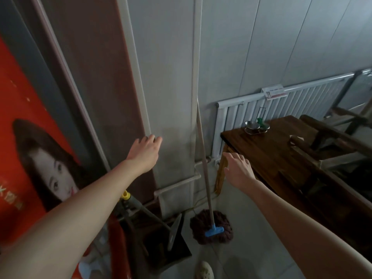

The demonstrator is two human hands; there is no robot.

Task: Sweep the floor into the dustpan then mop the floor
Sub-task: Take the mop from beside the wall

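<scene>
Mop (205, 164) leaning just left of the radiator (281, 105), both hands open and empty, right hand (238, 170) nearest the radiator, left hand (144, 153) farther left: grip mid-handle with the right, probably, and lift straight up.

I cannot read any of the text here outright. The red poster (20, 93) on the wall, left of my left hand (145, 156), carries a row of pale characters (10, 196) near its lower edge, beside the printed portrait. They look like Chinese script, but they are blurred and partly cut off by the edge of the view, so I cannot tell what they say. On the top rail of the white radiator (291, 105), up and to the right of my right hand (239, 172), sits a small white card (274, 92). It has a few lines of red and dark print, too small and soft to make out.
</scene>
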